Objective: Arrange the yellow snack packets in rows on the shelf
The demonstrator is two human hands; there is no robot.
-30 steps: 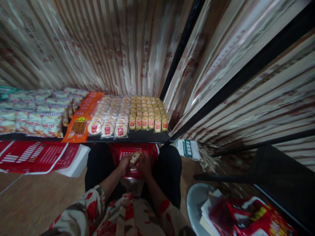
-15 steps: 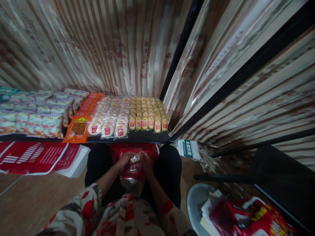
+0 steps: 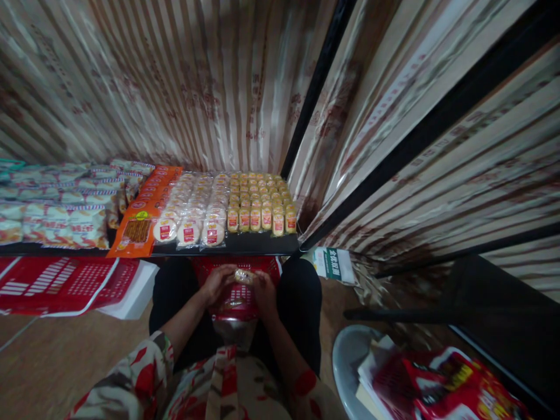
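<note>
A small snack cake in clear wrapping (image 3: 244,276) is held by its two ends between my hands, above a red plastic basket (image 3: 245,311) that sits between my knees. My left hand (image 3: 218,282) is closed on the left end, and my right hand (image 3: 264,288) pinches the right end. Another wrapped piece (image 3: 234,303) lies low in the basket. Just beyond, on a black shelf (image 3: 245,242), stand rows of small yellow wrapped cakes (image 3: 261,217). Left of these are rows of round white wrapped cakes (image 3: 189,232).
An orange snack bag (image 3: 139,228) and many white bread packets (image 3: 90,226) fill the shelf's left side. A second red basket (image 3: 56,286) lies below it. At right are a grey tub (image 3: 345,367), a red packet (image 3: 472,388) and black frame bars (image 3: 420,131).
My hands have spread slightly apart, and the wrapped cake now lies more level and in plainer sight between them. The view has shifted a little.
</note>
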